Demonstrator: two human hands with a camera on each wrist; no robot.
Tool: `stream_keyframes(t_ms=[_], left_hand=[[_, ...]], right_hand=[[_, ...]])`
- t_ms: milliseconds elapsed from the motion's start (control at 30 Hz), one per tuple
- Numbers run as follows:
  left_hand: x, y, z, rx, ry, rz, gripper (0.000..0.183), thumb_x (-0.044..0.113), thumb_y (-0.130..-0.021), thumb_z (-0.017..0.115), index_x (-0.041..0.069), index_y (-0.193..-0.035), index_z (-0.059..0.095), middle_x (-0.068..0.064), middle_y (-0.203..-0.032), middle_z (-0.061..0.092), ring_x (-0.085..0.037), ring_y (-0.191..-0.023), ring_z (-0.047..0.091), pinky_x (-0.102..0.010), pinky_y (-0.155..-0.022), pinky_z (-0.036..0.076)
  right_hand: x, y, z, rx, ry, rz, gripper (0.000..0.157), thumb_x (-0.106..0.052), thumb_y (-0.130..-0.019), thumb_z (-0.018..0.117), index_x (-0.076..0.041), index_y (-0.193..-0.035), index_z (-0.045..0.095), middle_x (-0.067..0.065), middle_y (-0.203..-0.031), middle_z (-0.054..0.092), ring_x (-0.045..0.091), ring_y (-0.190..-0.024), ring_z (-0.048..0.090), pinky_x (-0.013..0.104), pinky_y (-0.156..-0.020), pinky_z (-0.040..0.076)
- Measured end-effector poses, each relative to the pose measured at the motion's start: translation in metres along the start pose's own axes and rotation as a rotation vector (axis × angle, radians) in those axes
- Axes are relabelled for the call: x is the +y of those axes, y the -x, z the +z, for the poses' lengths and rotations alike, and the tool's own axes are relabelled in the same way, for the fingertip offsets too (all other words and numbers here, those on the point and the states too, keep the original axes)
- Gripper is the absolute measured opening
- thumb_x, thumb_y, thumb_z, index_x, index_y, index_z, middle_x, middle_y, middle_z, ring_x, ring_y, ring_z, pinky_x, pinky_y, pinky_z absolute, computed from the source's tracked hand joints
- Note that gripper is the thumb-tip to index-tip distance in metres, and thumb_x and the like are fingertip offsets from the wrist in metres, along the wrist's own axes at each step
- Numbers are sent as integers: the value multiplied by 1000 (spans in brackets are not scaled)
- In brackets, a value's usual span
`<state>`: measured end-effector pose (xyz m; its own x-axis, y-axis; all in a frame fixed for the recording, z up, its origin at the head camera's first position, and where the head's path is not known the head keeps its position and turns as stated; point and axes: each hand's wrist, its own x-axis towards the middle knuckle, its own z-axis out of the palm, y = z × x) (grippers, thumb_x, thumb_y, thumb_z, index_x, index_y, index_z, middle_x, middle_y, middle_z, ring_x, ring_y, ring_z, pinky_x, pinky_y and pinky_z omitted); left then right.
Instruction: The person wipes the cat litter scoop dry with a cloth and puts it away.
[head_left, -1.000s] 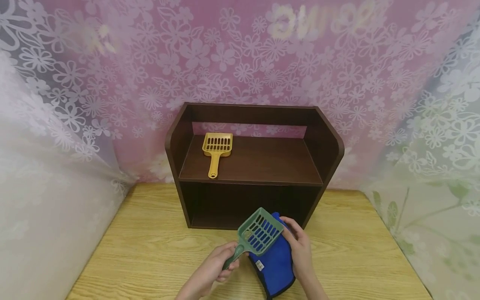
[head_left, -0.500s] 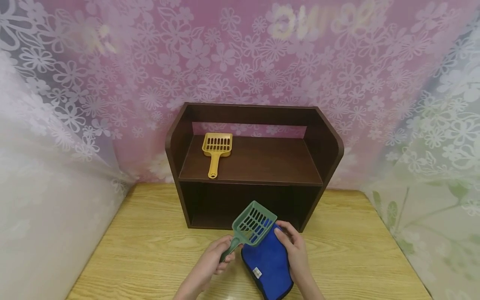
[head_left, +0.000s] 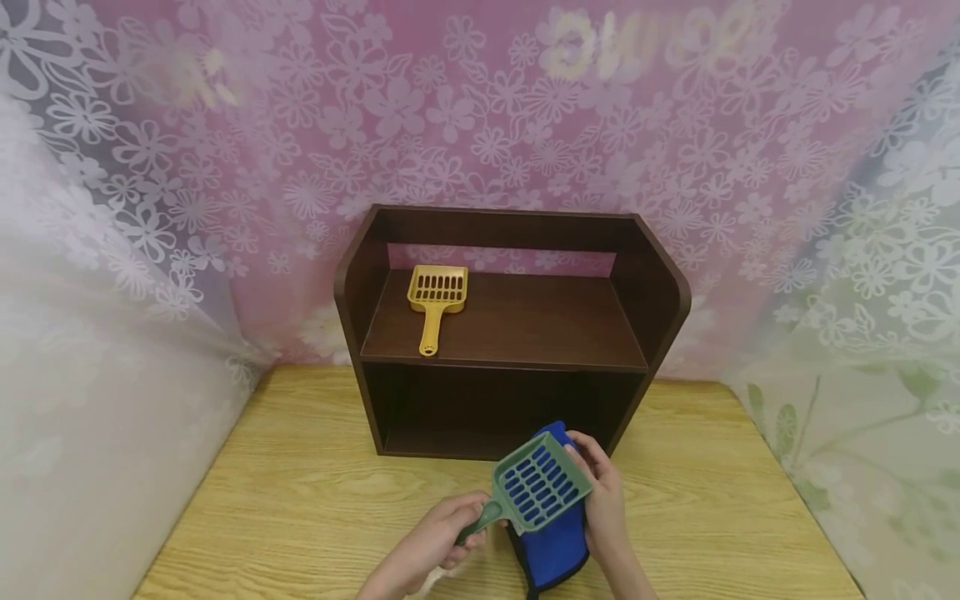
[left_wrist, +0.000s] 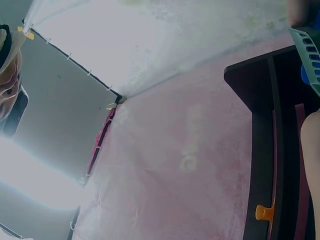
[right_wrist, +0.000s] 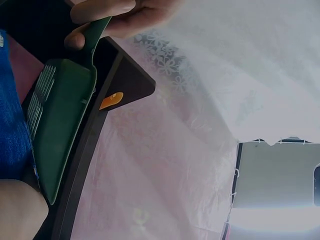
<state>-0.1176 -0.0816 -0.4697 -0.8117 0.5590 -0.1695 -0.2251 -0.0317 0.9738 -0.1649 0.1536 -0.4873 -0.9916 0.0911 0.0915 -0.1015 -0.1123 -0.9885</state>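
In the head view my left hand (head_left: 442,533) grips the handle of a green slotted litter scoop (head_left: 517,462), its fingers curled round it. Behind the scoop's head lies a blue cloth (head_left: 555,550) with dark edging, seen through the slots. My right hand (head_left: 603,492) holds this cloth against the underside and right edge of the scoop, thumb near the rim. The right wrist view shows the green scoop (right_wrist: 65,120) from the side, with the blue cloth (right_wrist: 15,120) against its slotted face and the left hand (right_wrist: 115,15) on the handle.
A dark brown two-tier shelf (head_left: 510,364) stands at the back of the wooden table (head_left: 300,492). On its upper board, at the left, lies a yellow slotted scoop (head_left: 432,308). Flowered sheets (head_left: 465,125) hang behind and at both sides.
The green scoop first shifted up and left, then came back down and right, its head now further over the cloth. Both hands moved with it, keeping their holds.
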Motion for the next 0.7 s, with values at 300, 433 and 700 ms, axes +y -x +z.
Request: stream_keyframes(t_ms=[300,433,700], left_hand=[[-2,-1,-17,164,-115,40,30,21,-100,32,2,-106,54,2,-66,40,-4,-45,25,-14,-37,21],[-3,0,-21,171,-149,37,26,18,-99,32,3,-100,53,1,-65,41,-4,-45,26,-14,-37,22],[-1,-3,-10,243,-342,23,27,20,-100,33,10,-94,57,2,-61,45,-5,-42,29,-15,-36,24]], right_hand=[[-4,-1,-15,71,44,7,31,-24,-93,54,-6,-119,54,3,-105,61,14,-89,60,25,-71,52],[-14,-5,-22,107,161,-62,29,-20,-92,56,-7,-118,57,1,-108,61,12,-93,58,20,-75,49],[-63,1,-6,0,426,-400,20,-11,-87,63,-11,-106,65,2,-101,62,11,-94,59,17,-80,47]])
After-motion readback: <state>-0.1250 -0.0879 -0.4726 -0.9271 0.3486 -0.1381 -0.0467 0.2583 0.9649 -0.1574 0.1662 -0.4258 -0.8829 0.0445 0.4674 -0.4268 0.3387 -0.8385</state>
